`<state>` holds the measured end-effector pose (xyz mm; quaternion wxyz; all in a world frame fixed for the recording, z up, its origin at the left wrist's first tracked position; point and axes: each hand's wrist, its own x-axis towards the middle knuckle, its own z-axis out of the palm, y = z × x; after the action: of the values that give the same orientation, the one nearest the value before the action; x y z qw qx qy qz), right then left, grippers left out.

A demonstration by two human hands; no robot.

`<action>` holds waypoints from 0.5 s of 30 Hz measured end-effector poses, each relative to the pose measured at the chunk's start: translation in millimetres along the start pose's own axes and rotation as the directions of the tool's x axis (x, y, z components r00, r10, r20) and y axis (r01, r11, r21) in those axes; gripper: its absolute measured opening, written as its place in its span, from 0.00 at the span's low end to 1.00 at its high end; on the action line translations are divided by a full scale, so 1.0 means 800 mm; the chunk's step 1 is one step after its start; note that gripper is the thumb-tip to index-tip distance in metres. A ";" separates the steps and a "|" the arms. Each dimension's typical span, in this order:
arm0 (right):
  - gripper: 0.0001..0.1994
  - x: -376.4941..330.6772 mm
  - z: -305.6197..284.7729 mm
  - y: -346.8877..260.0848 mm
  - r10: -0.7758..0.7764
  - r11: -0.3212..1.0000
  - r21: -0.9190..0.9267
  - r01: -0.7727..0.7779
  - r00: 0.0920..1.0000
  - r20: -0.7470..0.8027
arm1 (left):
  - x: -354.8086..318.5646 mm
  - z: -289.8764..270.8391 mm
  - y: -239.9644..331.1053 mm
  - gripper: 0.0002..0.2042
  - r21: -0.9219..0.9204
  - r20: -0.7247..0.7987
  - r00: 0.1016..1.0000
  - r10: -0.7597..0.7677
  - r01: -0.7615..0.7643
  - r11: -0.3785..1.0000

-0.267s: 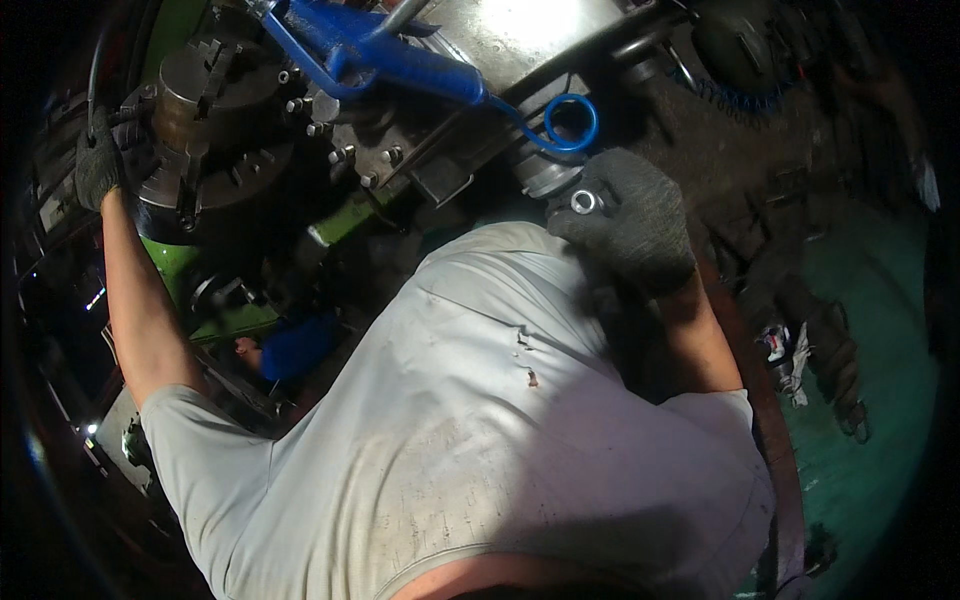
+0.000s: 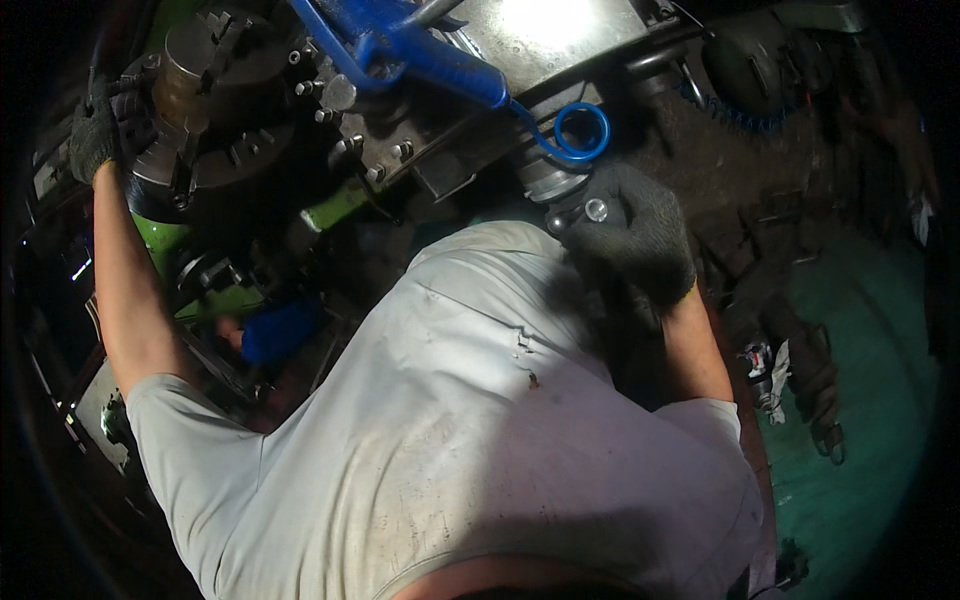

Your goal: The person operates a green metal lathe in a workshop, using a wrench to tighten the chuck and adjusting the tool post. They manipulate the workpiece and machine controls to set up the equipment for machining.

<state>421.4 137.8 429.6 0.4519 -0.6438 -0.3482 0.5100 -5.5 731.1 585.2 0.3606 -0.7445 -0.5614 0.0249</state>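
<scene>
The lathe (image 2: 420,130) is filling the top of the view, dark metal with green paint showing on its bed below the chuck, and the person is leaning right over it, the pale shirt (image 2: 450,420) taking up most of the lower picture. The chuck (image 2: 205,110) is sitting at upper left, round and grey, its jaw slots facing up toward the camera. The left hand (image 2: 95,135), in a dark glove, is reaching far out along the bare arm and pressing against the chuck's outer edge; its fingers are curling over that rim, though how tightly they are closing is hard to tell in the gloom. The right hand (image 2: 635,235), gloved as well, is lying just below a metal handle (image 2: 560,190) on the carriage, fingers bending round its end where a small shiny knob (image 2: 597,209) is poking out; the grip looks closed, but the glove is hiding the fingertips. A blue hose (image 2: 440,55) is running across the top and ending in a loop just above that right hand. A small blue object (image 2: 280,330) is glowing in the shadow beneath the chuck.
</scene>
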 end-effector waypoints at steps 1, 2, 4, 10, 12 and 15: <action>0.14 0.001 0.000 0.003 -0.057 0.998 -0.022 0.057 0.998 -0.005 | 0.000 0.005 -0.003 0.42 0.010 -0.012 1.000 -0.002 0.002 1.000; 0.11 0.001 0.001 0.008 -0.115 0.993 -0.043 0.114 0.993 -0.009 | 0.001 0.008 -0.006 0.42 -0.004 -0.021 1.000 -0.017 0.017 1.000; 0.11 0.002 -0.001 0.033 -0.307 0.944 -0.114 0.310 0.951 0.036 | 0.004 -0.002 0.003 0.42 -0.070 0.048 0.992 -0.121 0.124 0.990; 0.10 0.009 -0.006 0.041 -0.495 0.835 -0.200 0.513 0.858 0.135 | 0.015 0.017 -0.018 0.40 0.060 0.094 0.990 -0.106 0.100 0.993; 0.11 0.010 -0.007 0.044 -0.510 0.813 -0.233 0.533 0.846 0.156 | 0.014 0.017 -0.014 0.40 0.034 0.069 0.992 -0.102 0.100 0.994; 0.11 0.014 -0.011 0.047 -0.508 0.802 -0.259 0.538 0.843 0.178 | 0.012 0.013 -0.006 0.41 -0.092 0.039 0.989 -0.140 0.143 0.985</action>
<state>431.8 132.9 391.2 0.4542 -0.5570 -0.6075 0.3382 -10.5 745.1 583.9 0.3166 -0.7186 -0.6189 -0.0154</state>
